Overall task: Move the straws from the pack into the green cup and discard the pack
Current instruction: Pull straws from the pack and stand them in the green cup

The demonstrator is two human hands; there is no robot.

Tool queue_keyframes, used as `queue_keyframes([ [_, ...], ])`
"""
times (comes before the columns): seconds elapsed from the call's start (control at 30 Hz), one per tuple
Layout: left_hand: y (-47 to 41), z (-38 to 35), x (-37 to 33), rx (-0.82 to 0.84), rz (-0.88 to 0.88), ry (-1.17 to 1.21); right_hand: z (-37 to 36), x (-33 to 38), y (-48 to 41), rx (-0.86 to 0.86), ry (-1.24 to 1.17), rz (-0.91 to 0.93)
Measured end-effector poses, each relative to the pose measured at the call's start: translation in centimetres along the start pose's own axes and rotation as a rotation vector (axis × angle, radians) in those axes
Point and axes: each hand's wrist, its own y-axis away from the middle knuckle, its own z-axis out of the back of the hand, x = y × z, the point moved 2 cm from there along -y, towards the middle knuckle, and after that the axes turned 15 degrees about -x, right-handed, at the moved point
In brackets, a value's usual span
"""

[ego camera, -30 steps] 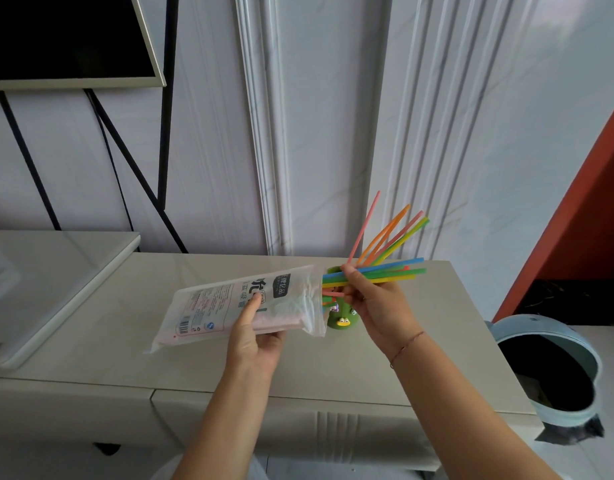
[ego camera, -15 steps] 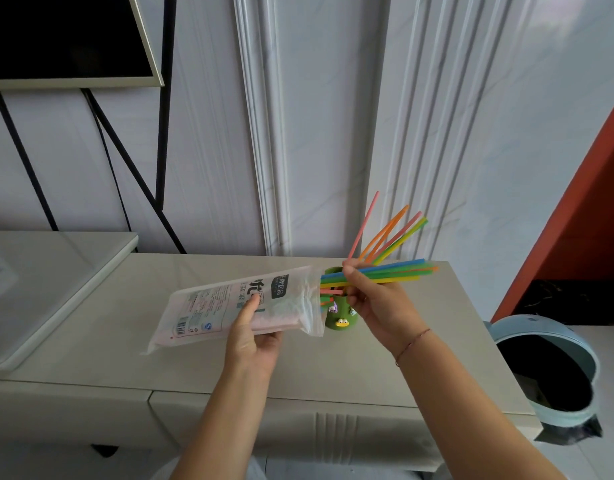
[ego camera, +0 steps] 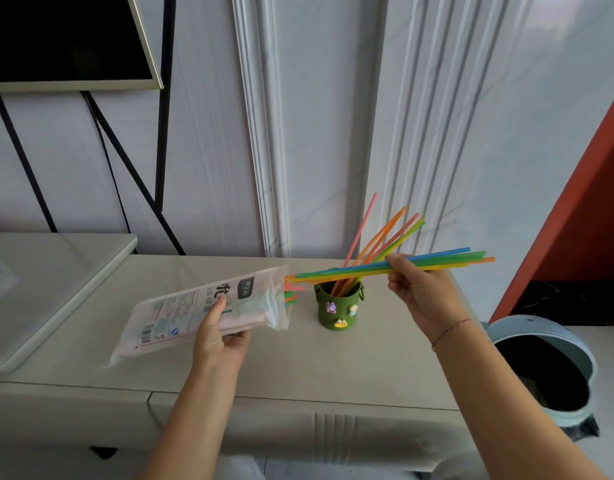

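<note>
My left hand (ego camera: 218,336) grips the clear plastic straw pack (ego camera: 181,311), tilted with its open mouth facing right over the cabinet top. A few straw ends poke out of that mouth. My right hand (ego camera: 418,289) pinches a bundle of coloured straws (ego camera: 447,259) held almost level, their left ends just clear of the pack and passing above the green cup. The green cup (ego camera: 338,308) with small animal figures stands on the cabinet between my hands, and several straws (ego camera: 381,237) lean in it.
The pale cabinet top (ego camera: 333,362) carries the cup. A light-blue waste bin (ego camera: 555,368) with a dark liner stands on the floor at the right. A white slab (ego camera: 49,282) lies at the left, a dark screen (ego camera: 63,36) hangs above it.
My right hand has pulled the straw bundle to the right, almost out of the pack. The cup, hidden behind the hand before, is now uncovered. The left hand keeps holding the pack.
</note>
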Motion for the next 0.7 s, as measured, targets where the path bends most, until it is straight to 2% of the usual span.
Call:
queue_keyframes([
  [0.43,0.2,0.1,0.1,-0.002,-0.005,-0.025,3.4,3.1,-1.0,-0.216,0.208,0.138],
  [0.7,0.8,-0.4,0.7,0.022,-0.007,-0.029,1.5,3.2,-0.9,-0.230,0.360,0.239],
])
